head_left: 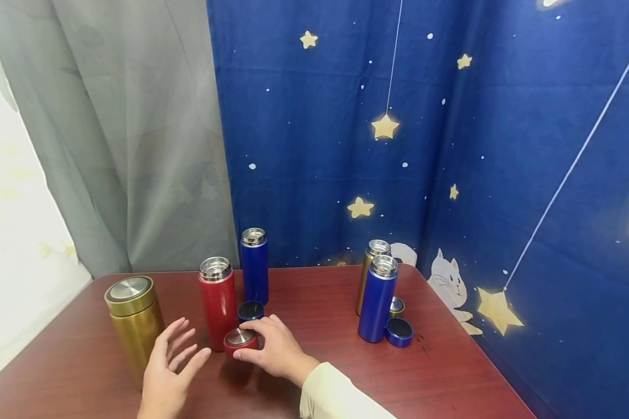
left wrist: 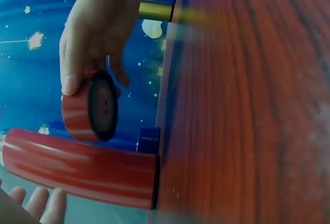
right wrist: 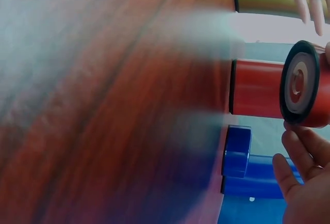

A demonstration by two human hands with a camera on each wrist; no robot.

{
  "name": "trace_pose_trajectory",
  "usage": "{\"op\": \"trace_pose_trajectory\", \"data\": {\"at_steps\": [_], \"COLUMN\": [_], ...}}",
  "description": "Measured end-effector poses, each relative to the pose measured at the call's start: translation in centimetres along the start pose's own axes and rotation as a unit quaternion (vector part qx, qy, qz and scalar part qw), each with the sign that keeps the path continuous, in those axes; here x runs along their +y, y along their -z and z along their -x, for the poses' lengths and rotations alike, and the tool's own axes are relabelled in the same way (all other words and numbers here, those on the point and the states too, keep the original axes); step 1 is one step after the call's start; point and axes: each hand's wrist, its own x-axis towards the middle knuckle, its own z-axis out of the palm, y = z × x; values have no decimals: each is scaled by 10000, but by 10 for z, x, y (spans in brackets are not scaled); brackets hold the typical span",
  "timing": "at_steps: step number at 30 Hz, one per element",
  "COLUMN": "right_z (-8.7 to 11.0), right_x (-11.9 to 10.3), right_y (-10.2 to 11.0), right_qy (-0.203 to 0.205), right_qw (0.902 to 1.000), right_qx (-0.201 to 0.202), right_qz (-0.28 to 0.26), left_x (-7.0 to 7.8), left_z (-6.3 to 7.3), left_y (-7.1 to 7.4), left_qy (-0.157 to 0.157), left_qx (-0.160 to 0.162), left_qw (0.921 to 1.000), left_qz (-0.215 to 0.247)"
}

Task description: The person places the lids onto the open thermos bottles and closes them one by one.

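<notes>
Table (head_left: 320,320) is free centrally — red bottle (head_left: 218,305) bars left.

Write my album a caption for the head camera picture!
Right-hand fingers hold a red lid near an open red bottle.

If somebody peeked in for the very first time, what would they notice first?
Probably the yellow stars on the big blue curtain behind the table. Next might come the red lid, which the right hand holds near the open red bottle. Then perhaps the capped gold bottle at the table's left.
</notes>
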Motion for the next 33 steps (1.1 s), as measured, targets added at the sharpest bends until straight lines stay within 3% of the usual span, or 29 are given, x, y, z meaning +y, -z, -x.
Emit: {"op": "trace_pose_trajectory", "data": {"at_steps": [5,9,17,33], "right_z": [-3,-5,-4,-3], "right_x": [0,0,1,2], "right_y": [4,5,5,1], "right_qy": [153,293,423,444], "right_qw": [9996,9988,9962,9909], "right_qx": [215,389,736,1184], "right_qz": [-109,-91,-182,-469], "left_x": [-1,-3,-7,-22], "left_z": [-3,-6,-14,-29], "left_y": [-2,-5,-12,-21], "left_qy": [54,45,36,221], "left_qx": [-681,-922,-987,-810], "left_qw": [9975,9956,9951,9965], "left_qz": [-167,-141,-71,16]}}
